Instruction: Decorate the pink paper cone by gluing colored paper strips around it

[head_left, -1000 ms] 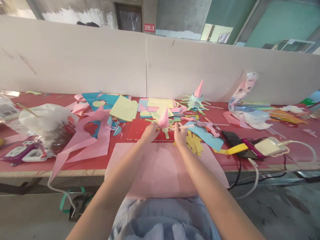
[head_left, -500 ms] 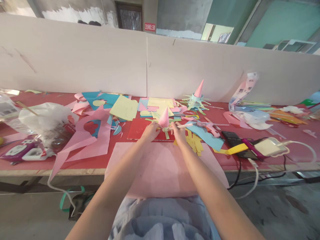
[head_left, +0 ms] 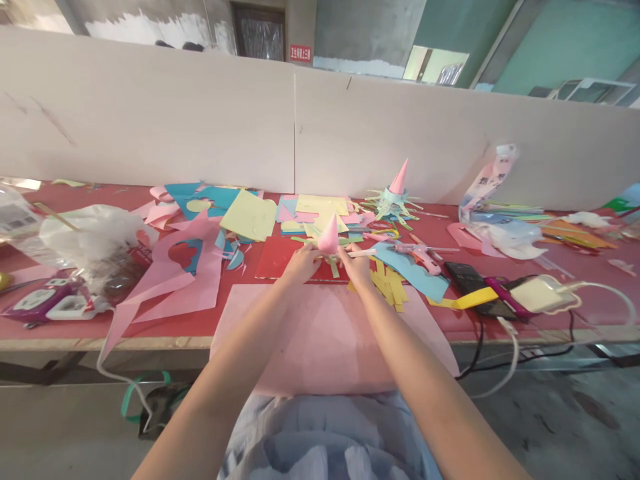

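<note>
From where I stand, both hands meet at a pink cone (head_left: 329,239), upright with its tip to the ceiling, over a red board (head_left: 273,261) midway along the table (head_left: 233,275), between its near and far edges. The left hand (head_left: 303,262) has its curled fingertips at the cone's base, I'd guess to steady it; whether they pinch the paper I can't tell. The right hand (head_left: 357,265) is closed around a thin white stick (head_left: 364,253), fingertips touching the other side of the base, perhaps pressing there. Green paper strips (head_left: 335,269) poke out beneath. A glue gun (head_left: 419,253) lies to the right, probably left there for easy reach, and a second pink cone (head_left: 399,179) stands on a fringed blue base towards the table's far edge, seemingly out of the way. Both forearms stretch over a pink sheet (head_left: 320,333) overhanging the near edge, converging, backs of the hands uppermost, wrists low.
</note>
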A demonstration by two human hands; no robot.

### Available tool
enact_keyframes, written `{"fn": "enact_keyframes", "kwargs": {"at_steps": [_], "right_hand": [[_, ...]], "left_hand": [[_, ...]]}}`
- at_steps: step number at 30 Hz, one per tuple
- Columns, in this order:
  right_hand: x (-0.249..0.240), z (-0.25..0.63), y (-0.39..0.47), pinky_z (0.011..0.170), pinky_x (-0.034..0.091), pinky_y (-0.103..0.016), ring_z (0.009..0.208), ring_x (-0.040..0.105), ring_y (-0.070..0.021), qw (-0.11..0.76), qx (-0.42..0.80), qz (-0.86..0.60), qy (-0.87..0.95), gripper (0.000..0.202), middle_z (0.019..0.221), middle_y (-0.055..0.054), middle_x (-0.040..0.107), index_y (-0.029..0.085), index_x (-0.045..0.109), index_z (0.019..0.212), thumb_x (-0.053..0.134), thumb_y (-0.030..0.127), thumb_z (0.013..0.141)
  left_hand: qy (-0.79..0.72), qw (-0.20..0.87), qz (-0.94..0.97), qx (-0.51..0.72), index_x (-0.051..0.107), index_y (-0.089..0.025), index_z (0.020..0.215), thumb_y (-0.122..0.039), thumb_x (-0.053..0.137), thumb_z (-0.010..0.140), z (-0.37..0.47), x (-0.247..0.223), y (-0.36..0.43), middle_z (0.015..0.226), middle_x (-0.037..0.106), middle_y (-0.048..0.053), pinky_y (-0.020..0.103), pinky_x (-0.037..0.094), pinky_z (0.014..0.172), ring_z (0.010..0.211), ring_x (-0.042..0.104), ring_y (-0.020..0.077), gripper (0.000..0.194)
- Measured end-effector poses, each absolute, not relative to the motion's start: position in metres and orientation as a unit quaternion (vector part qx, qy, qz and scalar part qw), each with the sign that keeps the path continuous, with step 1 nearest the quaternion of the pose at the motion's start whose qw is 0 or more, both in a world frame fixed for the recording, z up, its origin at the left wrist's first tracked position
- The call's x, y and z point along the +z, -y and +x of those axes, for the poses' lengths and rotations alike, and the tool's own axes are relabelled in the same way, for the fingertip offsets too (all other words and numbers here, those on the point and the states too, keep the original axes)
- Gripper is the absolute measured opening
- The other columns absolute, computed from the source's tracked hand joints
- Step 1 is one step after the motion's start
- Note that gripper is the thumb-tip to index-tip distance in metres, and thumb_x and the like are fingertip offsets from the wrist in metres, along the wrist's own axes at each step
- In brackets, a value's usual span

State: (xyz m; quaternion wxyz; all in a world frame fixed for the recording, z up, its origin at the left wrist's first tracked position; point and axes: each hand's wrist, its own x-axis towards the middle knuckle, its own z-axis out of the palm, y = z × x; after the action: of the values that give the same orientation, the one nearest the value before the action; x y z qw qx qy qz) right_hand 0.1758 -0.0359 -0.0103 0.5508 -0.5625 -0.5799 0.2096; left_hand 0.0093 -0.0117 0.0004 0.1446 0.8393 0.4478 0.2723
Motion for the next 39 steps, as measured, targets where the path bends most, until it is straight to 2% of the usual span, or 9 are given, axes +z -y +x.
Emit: {"fn": "enact_keyframes", "kwargs": {"at_steps": [7, 13, 23, 27, 33, 39], "right_hand": [[-0.0100, 0.1751, 0.0366, 0.053, 0.036, -0.023, 0.048, 0.050, -0.0123, 0.530, 0.191, -0.570, 0.599, 0.030, 0.047, 0.005, 0.053, 0.023, 0.045, 0.061, 0.051, 0.045, 0.080], [-0.0114, 0.1754, 0.0362, 0.055, 0.037, -0.024, 0.049, 0.050, -0.0129, 0.525, 0.174, -0.577, 0.601, 0.026, 0.047, 0.005, 0.053, 0.023, 0.044, 0.060, 0.050, 0.039, 0.080], [-0.0114, 0.1755, 0.0368, 0.056, 0.038, -0.024, 0.051, 0.051, -0.0138, 0.522, 0.167, -0.585, 0.597, 0.027, 0.048, 0.004, 0.053, 0.024, 0.044, 0.061, 0.049, 0.042, 0.081], [-0.0120, 0.1757, 0.0362, 0.056, 0.038, -0.024, 0.051, 0.051, -0.0138, 0.522, 0.166, -0.588, 0.595, 0.028, 0.049, 0.004, 0.054, 0.024, 0.045, 0.061, 0.049, 0.043, 0.081], [-0.0134, 0.1762, 0.0356, 0.053, 0.037, -0.024, 0.047, 0.047, -0.0136, 0.523, 0.168, -0.594, 0.588, 0.025, 0.045, 0.005, 0.051, 0.024, 0.042, 0.059, 0.050, 0.038, 0.078], [-0.0127, 0.1760, 0.0356, 0.053, 0.036, -0.024, 0.047, 0.047, -0.0135, 0.525, 0.175, -0.596, 0.582, 0.024, 0.044, 0.006, 0.049, 0.024, 0.043, 0.058, 0.051, 0.036, 0.077]], "left_hand": [[-0.446, 0.138, 0.843, 0.267, 0.068, -0.026, 0.103, -0.010, 0.045, 0.081, 0.0090, -0.0021, 0.0099, 0.107, 0.057, 0.004, 0.031, 0.046, 0.091, 0.101, 0.056, 0.0184, 0.036], [-0.446, 0.135, 0.844, 0.266, 0.068, -0.025, 0.102, -0.010, 0.045, 0.081, 0.0093, -0.0023, 0.0096, 0.107, 0.057, 0.004, 0.031, 0.045, 0.092, 0.101, 0.056, 0.0185, 0.035], [-0.444, 0.118, 0.849, 0.261, 0.066, -0.025, 0.106, -0.011, 0.044, 0.082, 0.0093, -0.0004, 0.0128, 0.108, 0.056, 0.005, 0.030, 0.045, 0.090, 0.101, 0.056, 0.0181, 0.036], [-0.439, 0.100, 0.857, 0.249, 0.063, -0.026, 0.113, -0.011, 0.042, 0.083, 0.0094, -0.0004, 0.0134, 0.108, 0.055, 0.005, 0.033, 0.044, 0.091, 0.101, 0.055, 0.0197, 0.039], [-0.444, 0.077, 0.863, 0.228, 0.064, -0.026, 0.111, -0.010, 0.041, 0.082, 0.0115, 0.0005, 0.0153, 0.109, 0.055, 0.006, 0.038, 0.040, 0.095, 0.100, 0.055, 0.0222, 0.040], [-0.443, 0.071, 0.865, 0.224, 0.064, -0.026, 0.112, -0.008, 0.040, 0.081, 0.0118, 0.0014, 0.0166, 0.110, 0.055, 0.006, 0.038, 0.040, 0.095, 0.101, 0.054, 0.0225, 0.043]]}}
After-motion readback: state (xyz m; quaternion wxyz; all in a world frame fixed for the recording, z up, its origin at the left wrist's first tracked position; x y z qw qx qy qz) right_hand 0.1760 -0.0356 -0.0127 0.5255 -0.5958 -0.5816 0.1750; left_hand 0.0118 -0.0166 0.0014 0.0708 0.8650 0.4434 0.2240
